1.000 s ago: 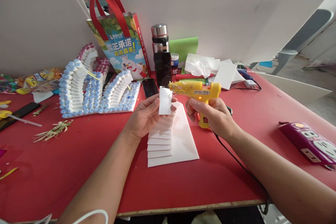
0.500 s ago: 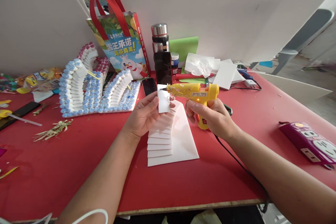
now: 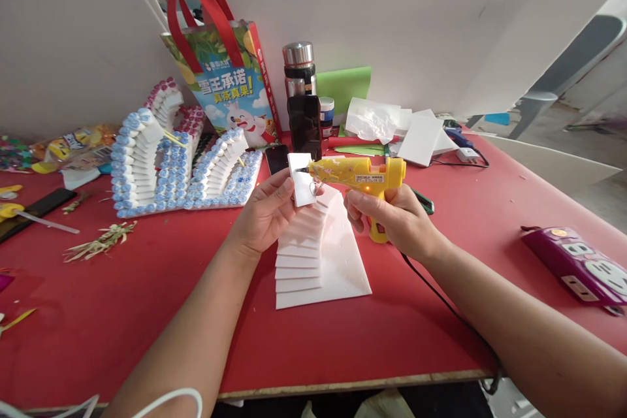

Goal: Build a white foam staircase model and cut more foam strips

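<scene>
The left hand (image 3: 264, 215) pinches a small white card (image 3: 300, 187) upright above the white stepped stack (image 3: 313, 255), so the glue gun (image 3: 360, 176) (gripped in the right hand (image 3: 392, 219)) can touch its nozzle to the card's face.

glue gun (image 3: 365, 176): glossy yellow plastic
foam piece (image 3: 300, 179): matt white, smooth
bench (image 3: 147, 313): matt red top, bare wood edge
flask (image 3: 299, 68): shiny metal

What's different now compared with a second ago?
The glue gun in the right hand slid left, bringing its nozzle onto the small foam piece held by the left hand. Both grips, the foam staircase and the table stayed put.
</scene>
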### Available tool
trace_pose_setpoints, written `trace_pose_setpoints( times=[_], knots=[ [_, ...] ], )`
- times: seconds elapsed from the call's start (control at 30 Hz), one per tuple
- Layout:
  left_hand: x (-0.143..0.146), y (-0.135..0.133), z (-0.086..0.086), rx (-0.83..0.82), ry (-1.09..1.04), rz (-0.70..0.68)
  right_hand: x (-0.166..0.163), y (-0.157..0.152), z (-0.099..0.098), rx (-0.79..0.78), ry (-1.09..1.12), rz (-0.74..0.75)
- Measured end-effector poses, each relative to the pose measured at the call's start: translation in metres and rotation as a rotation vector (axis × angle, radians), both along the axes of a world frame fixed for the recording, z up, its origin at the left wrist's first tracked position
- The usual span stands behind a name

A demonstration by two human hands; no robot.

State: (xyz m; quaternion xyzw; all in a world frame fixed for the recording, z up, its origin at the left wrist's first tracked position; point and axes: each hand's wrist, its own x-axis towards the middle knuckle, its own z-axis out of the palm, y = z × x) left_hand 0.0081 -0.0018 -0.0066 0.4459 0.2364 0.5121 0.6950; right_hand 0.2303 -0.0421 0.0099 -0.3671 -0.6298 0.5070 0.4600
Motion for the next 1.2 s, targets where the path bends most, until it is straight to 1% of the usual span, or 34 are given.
trace_pose_setpoints(
  times=[0.4,0.67,0.9,1.03,1.2],
  knots=[
    [-0.002,0.0044,-0.0026,0.031,-0.039,0.059,-0.0006,0.0,-0.0033,0.006,0.003,0.046],
    [-0.0026,0.005,-0.0013,0.008,-0.074,0.089,-0.0011,0.0001,-0.0059,0.011,-0.016,0.05],
    [-0.0043,0.0046,0.0002,0.072,-0.045,0.084,-0.002,0.0002,-0.0065,0.0,-0.037,0.058],
    [-0.0059,0.0047,0.0016,0.063,-0.048,0.096,-0.0015,-0.0007,-0.0063,-0.006,-0.06,0.07],
    [-0.005,0.0043,0.0048,0.036,-0.043,0.144,-0.0021,-0.002,-0.0075,-0.004,-0.082,0.073]
  ],
)
